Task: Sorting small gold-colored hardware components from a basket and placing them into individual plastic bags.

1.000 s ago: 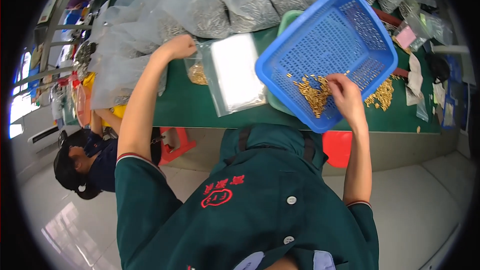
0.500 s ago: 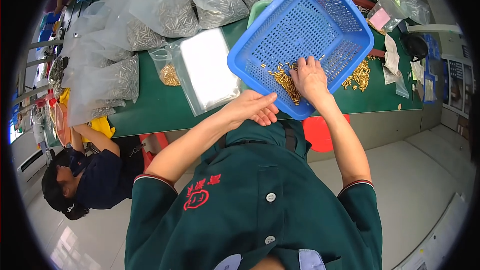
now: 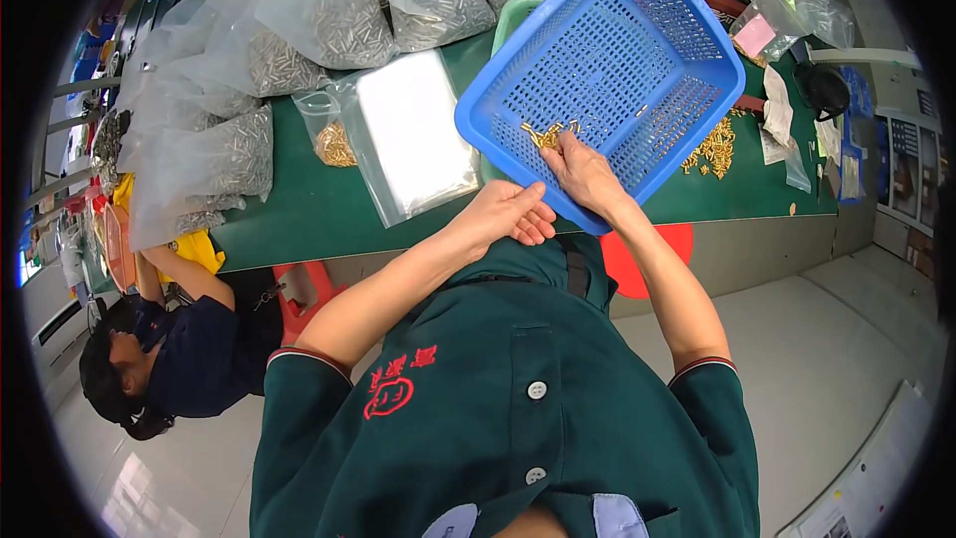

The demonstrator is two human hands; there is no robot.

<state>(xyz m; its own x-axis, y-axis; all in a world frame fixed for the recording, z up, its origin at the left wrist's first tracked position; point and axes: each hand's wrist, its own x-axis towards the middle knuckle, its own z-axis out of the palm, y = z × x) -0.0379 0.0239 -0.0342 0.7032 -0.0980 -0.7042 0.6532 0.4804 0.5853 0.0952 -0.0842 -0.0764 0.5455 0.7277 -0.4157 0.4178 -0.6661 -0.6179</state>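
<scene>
Loosely heaped, small gold-coloured pieces [image 3: 542, 135], shiny, slender, in blue basket [image 3: 622, 45]

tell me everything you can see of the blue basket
The blue basket looks like plastic: roughly rectangular, open-topped, with rounded corners, a smooth rim and slotted floor and walls. It sits askew, its near corner at the front edge of the green table; a pale green container shows from under its left side. Small brass-coloured pieces lie mostly toward its near end, where the right hand reaches in. The left hand is at its near-left rim; whether it grips is unclear.
</scene>
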